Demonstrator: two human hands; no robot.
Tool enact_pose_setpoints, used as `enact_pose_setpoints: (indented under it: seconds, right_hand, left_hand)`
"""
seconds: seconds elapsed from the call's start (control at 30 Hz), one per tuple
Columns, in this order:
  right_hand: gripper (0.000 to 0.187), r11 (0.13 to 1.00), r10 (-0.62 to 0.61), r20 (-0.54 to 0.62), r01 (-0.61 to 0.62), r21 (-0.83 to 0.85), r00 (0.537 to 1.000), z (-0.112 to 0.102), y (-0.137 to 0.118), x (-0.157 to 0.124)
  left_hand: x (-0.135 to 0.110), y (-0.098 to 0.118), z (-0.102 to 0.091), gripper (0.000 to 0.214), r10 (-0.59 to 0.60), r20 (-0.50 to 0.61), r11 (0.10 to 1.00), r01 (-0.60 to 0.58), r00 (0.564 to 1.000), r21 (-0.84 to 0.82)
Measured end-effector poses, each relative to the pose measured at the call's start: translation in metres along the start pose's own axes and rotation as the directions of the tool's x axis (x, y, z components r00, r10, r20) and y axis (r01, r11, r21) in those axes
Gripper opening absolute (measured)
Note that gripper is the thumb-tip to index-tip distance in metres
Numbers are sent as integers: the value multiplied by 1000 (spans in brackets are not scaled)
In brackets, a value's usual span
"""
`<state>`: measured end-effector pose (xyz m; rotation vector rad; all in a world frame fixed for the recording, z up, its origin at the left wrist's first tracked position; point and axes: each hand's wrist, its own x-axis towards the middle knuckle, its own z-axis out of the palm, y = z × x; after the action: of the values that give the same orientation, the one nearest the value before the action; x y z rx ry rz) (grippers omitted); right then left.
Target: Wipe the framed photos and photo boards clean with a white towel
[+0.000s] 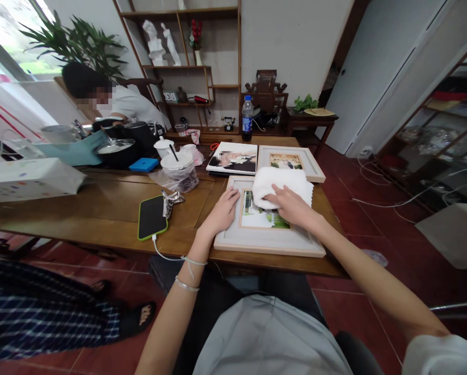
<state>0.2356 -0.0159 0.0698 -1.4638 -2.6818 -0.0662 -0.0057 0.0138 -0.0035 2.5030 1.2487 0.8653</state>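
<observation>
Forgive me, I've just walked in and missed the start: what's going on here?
Someone at the wooden table has their right hand on a folded white cloth, which covers the upper part of a framed picture. Their left hand rests on the frame's left side. A second framed picture lies just beyond. To the left lies a phone with a white cable plugged in, and another person leans forward across the table.

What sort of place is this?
Probably a living room or small studio, though I can't be sure: there's a display shelf with white statues, a carved chair and a long wooden table.
</observation>
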Motion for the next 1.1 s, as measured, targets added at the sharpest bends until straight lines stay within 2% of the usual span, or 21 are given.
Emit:
enact_pose_setpoints:
  seconds: [0.2, 0.43, 0.63, 0.77, 0.9, 1.0, 1.1]
  right_hand:
    - [66, 983, -162, 207, 139, 124, 965, -27, -39, -39]
    - [64, 945, -276, 233, 220, 241, 932, -45, -60, -63]
    - [69, 937, -247, 207, 178, 301, 947, -29, -42, -49]
    - [69, 966, -152, 143, 117, 230, 978, -12, -17, -26]
    - [66, 985, -92, 56, 82, 149, 994, -5, 2, -2]
    - [67, 986, -87, 9, 85, 143, 996, -4, 8, 9]
    - [69, 984, -105, 30, 99, 149, 994, -3, 4, 10]
  left_hand:
    - [0, -1, 1, 43, 4, -15, 1000, -5, 1000, -13]
    - [1, 0, -1, 44, -13, 13, 1000, 13, 1000, 0]
    - [1, 1, -1, 44, -5, 15, 1000, 5, 1000, -2]
    - [1, 0, 1, 43, -2, -9, 1000, 2, 1000, -14]
    - [1, -1, 2, 43, -9, -17, 1000, 9, 1000, -26]
    - [1, -1, 1, 44, -9, -9, 1000, 9, 1000, -29]
    - [0, 0, 1, 44, -9, -8, 1000, 9, 1000, -19]
